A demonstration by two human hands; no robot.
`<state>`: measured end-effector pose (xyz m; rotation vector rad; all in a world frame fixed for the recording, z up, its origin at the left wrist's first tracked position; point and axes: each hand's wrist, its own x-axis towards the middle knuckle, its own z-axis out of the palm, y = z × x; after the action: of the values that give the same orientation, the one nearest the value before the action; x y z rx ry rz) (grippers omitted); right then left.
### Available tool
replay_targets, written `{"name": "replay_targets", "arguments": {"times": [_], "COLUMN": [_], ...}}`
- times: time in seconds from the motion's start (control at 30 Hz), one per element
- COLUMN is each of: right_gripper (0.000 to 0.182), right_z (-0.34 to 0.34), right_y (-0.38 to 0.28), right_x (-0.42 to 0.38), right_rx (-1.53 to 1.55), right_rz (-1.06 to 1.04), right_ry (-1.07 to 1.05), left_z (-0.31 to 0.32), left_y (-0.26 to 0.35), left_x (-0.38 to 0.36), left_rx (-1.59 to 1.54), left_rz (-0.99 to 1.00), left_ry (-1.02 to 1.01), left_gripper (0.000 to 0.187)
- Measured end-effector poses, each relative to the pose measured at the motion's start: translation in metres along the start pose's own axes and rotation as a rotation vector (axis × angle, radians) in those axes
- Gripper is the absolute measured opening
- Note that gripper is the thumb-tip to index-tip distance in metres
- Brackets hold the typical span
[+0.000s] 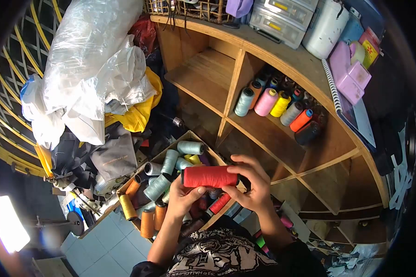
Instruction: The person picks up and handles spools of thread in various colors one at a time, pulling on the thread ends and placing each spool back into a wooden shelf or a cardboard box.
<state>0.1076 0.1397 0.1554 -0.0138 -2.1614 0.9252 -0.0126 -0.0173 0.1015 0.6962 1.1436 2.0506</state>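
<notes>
A large spool of red thread (209, 177) lies sideways between my hands, above an open cardboard box (221, 218). My left hand (184, 198) grips its left end, with the thumb along the lower side. Around the dark right end, my right hand (251, 185) has its thumb below and its fingers above. Beneath, the box is full of loose thread spools: pale blue spools (158, 187), orange spools (147, 223), a yellow spool (128, 207) and another red spool (219, 203). Part of the box's contents is hidden behind my hands and the held spool.
A wooden shelf unit (245, 44) curves ahead to the right; one compartment holds several upright spools, including a pink one (266, 102). Clear drawers (279, 23) and a purple plastic object (349, 74) stand on top. Plastic-wrapped bundles (90, 51) are piled left.
</notes>
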Motion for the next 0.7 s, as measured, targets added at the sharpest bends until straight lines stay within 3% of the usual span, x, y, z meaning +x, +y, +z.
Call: {"name": "replay_targets", "arguments": {"times": [0.03,0.17,0.23,0.43,0.47,0.53,0.57,0.7], "right_gripper": [0.029,0.025,0.019,0.009,0.009,0.004,0.004,0.014], "right_z": [0.001,0.003,0.005,0.006,0.007,0.012,0.015,0.001], "right_y": [-0.005,-0.004,-0.002,-0.004,-0.004,0.0,0.009,0.022], "right_x": [0.002,-0.002,-0.004,0.001,-0.001,-0.007,-0.01,-0.019], "right_rx": [0.022,0.02,0.032,-0.098,-0.098,0.121,0.216,0.257], "right_rz": [0.054,0.058,0.079,0.053,0.051,0.282,0.252,0.386], "right_ry": [0.039,0.066,0.093,0.081,0.081,0.228,0.287,0.342], "left_z": [0.0,0.004,0.004,0.001,0.002,0.007,0.006,-0.003], "left_y": [0.007,0.013,0.014,0.013,0.015,0.021,0.021,0.014], "left_x": [0.0,-0.001,-0.004,-0.002,-0.003,-0.005,-0.005,-0.003], "left_rx": [0.009,0.015,0.122,0.183,0.183,0.162,0.161,0.197], "left_rz": [-0.02,0.028,-0.043,0.044,0.046,-0.082,-0.081,0.084], "left_ry": [-0.021,-0.018,0.042,-0.03,-0.03,0.041,0.042,-0.026], "left_gripper": [0.055,0.057,0.066,0.056,0.056,0.063,0.063,0.055]}}
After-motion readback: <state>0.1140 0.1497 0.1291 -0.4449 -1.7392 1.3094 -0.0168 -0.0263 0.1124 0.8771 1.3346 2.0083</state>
